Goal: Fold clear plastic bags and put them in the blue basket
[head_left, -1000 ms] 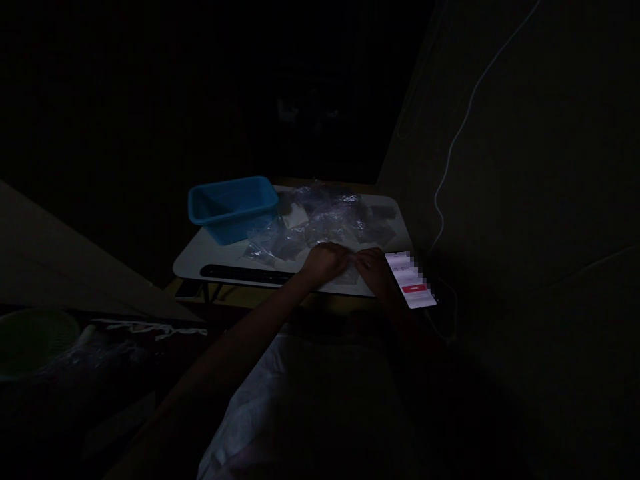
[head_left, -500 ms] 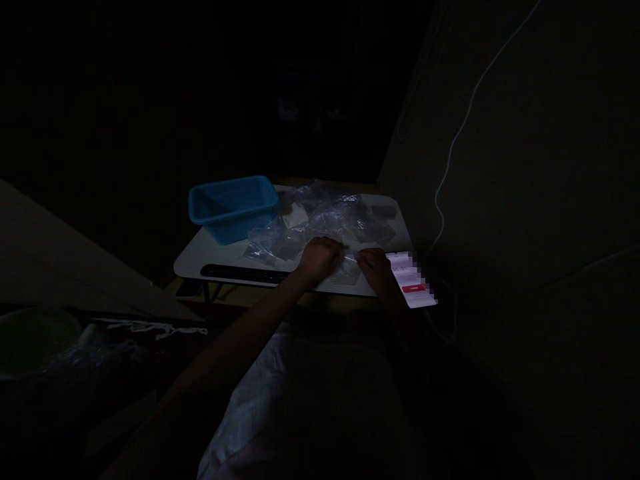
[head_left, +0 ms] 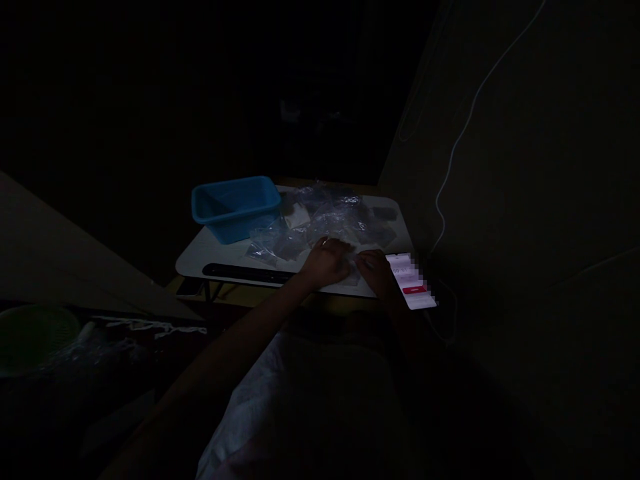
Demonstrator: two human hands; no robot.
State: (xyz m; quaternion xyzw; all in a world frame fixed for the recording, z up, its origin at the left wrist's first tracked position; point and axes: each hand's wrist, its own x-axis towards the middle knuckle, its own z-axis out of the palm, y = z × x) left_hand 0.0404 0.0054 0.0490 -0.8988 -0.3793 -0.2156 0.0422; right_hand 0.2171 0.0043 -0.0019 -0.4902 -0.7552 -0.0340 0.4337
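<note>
At the near edge of a small white table, my left hand (head_left: 327, 263) lies over a small clear plastic bag (head_left: 350, 279), its fingers curled at the bag's upper part. Close on its right, my right hand (head_left: 374, 270) pinches the bag's top edge between thumb and fingers. The bag is partly hidden under my hands, and the dim light leaves its contents unclear. Just beyond my hands, several crumpled clear plastic bags (head_left: 330, 223) lie in a loose heap. A small whitish packet (head_left: 297, 215) sits among them.
A blue plastic basin (head_left: 237, 210) stands on the table's (head_left: 193, 259) left. A lit phone (head_left: 414, 283) rests by the right edge. A black slot strip (head_left: 245, 273) runs along the front edge. A white cable (head_left: 463, 133) hangs at the right wall.
My left hand has shifted right, closer to my right hand, and now covers more of the small bag. My right hand stays almost in place.
</note>
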